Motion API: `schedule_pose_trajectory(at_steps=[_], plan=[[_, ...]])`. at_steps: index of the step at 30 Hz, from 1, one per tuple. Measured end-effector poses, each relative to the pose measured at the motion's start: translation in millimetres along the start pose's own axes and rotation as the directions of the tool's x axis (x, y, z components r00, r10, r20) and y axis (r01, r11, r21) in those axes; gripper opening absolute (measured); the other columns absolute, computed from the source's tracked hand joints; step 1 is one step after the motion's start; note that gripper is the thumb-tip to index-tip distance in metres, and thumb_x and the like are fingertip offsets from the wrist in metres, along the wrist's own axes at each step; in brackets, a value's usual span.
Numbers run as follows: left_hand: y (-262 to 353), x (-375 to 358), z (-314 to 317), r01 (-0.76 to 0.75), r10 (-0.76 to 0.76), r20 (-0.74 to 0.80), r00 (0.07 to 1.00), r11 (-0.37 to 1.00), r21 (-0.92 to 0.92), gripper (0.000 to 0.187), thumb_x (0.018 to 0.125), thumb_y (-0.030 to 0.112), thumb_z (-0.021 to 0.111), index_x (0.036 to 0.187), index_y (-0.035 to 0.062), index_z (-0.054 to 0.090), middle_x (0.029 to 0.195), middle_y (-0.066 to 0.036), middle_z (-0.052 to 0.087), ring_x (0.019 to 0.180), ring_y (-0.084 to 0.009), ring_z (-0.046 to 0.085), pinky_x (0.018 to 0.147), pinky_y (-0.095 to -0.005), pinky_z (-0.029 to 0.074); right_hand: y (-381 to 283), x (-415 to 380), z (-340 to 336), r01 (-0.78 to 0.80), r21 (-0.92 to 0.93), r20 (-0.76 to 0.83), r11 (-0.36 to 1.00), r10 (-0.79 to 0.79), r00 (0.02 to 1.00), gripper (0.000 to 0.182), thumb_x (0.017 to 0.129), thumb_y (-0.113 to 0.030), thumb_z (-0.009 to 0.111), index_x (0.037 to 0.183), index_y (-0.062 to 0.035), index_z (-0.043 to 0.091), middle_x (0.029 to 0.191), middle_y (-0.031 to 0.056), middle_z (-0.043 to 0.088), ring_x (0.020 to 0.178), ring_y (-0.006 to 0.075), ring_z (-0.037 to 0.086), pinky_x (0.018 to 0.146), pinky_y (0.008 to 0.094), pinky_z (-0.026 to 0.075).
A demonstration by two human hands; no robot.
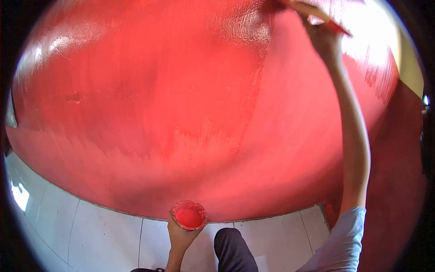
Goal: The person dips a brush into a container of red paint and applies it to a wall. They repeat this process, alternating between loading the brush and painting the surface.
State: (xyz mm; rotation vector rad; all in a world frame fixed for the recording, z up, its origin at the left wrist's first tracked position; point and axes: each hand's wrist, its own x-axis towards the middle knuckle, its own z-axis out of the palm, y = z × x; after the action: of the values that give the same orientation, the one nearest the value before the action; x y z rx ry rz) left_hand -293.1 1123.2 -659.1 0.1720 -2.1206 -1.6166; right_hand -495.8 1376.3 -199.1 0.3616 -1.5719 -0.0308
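My right hand reaches up to the top right, its fingers closed around a paintbrush. The brush's dark head lies against the red wall, and the tail of its handle is red. Low in the view, my left hand grips a small cup with paint smeared over its rim. Red paint shows inside it. Wet, glossy strokes cover the upper wall, while the lower part looks more matte, with a ragged edge between them.
White floor tiles run along the foot of the wall. My knee is just right of the cup. A darker red surface stands at the right, with a pale yellow strip above it. Bright glare covers the upper right.
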Motion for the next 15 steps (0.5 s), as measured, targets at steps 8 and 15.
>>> schedule_pose_trajectory(at_steps=[8,15], plan=[[-9.3,-0.6,0.1,-0.047,0.047,-0.028,0.999,0.999,-0.003,0.085,0.049,0.021,0.091,0.118,0.0026,0.045,0.112,-0.015,0.059,0.102,-0.0288,0.06,0.087,-0.0398,0.047,-67.1,-241.1,-35.2,0.366,0.587,0.163,0.722,-0.548,0.821,0.039,0.07,-0.006,0.066,0.107,-0.0181,0.067,0.106,0.0045,0.065,0.094,0.0208,0.062,0.063,0.0312,0.057],[11.3,5.6,-1.0,-0.141,0.139,-0.049,0.989,0.989,-0.045,0.084,0.049,0.021,0.091,0.117,0.0024,0.045,0.112,-0.015,0.058,0.102,-0.0289,0.059,0.087,-0.0398,0.047,-97.7,-329.6,-59.5,0.117,0.764,0.448,0.635,-0.652,0.612,0.051,0.068,-0.008,0.067,0.117,-0.0202,0.063,0.103,0.0035,0.065,0.089,0.0205,0.063,0.067,0.0321,0.056]])
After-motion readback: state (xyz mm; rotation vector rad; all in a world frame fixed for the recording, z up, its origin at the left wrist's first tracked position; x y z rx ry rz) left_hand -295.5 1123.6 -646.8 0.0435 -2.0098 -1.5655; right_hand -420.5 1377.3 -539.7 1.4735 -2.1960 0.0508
